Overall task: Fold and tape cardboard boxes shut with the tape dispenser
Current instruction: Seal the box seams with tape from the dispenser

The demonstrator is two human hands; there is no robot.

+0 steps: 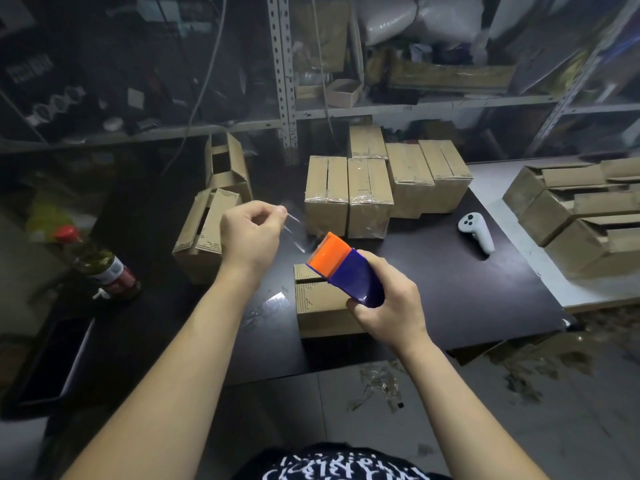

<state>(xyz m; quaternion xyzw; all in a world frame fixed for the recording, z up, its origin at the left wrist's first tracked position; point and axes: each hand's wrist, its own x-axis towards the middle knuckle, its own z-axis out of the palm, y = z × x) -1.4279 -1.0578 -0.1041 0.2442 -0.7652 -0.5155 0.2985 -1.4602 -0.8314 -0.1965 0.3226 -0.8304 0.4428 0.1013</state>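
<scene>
The blue and orange tape dispenser (346, 268) is hanging in the air just above a closed cardboard box (322, 306), whose flaps are meeting at an untaped seam. A strip of clear tape (294, 233) is stretching from the dispenser's toothed edge up and left. The box is sitting near the front of a dark table (467, 289). Behind it, taped boxes (367, 195) are standing in a cluster, and a white controller (476, 232) is lying to their right. Unsealed boxes (571, 216) are waiting at the far right, with a bottle (100, 265) at the left. Metal shelving (285, 81) is filling the background. The right hand (388, 306) is wrapping its curled fingers round the dispenser's blue body. The left hand (249, 233), raised with its back to the camera, is pinching the tape's free end.
</scene>
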